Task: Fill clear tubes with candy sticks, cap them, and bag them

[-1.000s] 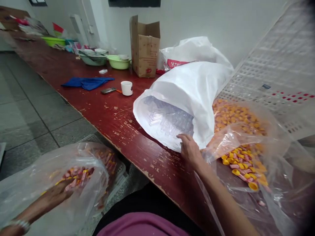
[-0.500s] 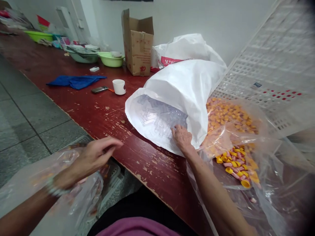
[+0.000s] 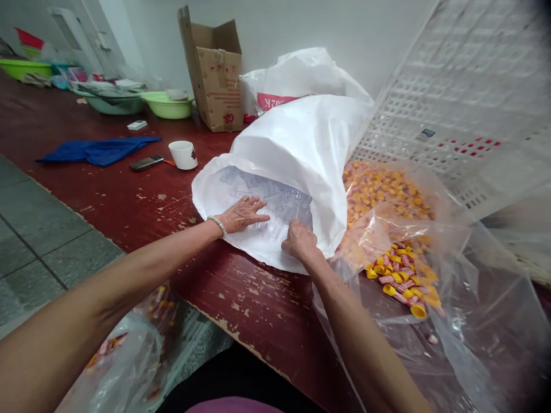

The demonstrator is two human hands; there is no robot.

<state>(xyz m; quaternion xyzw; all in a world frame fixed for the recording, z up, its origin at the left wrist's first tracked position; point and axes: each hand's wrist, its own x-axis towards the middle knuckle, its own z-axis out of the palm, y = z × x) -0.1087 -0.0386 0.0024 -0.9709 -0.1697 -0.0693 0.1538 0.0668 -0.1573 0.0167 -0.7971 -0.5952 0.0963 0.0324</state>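
- The clear pieces lie heaped inside the mouth of the white sack, which rests on its side on the table.
- Our left hand spreads its fingers over them, its grip loose and holding nothing we can see; our right hand curls near the sack's lower rim, and we cannot tell whether its grip closes on anything.
- We judge the pieces light, stiff and slippery, best pinched round the middle; the sack looks soft, best taken by its rim.
- At our right, a plastic bag of yellow-ended pieces and a leaning white basket crowd that side.
- To our left sit a cup and a blue cloth, apart from both hands.
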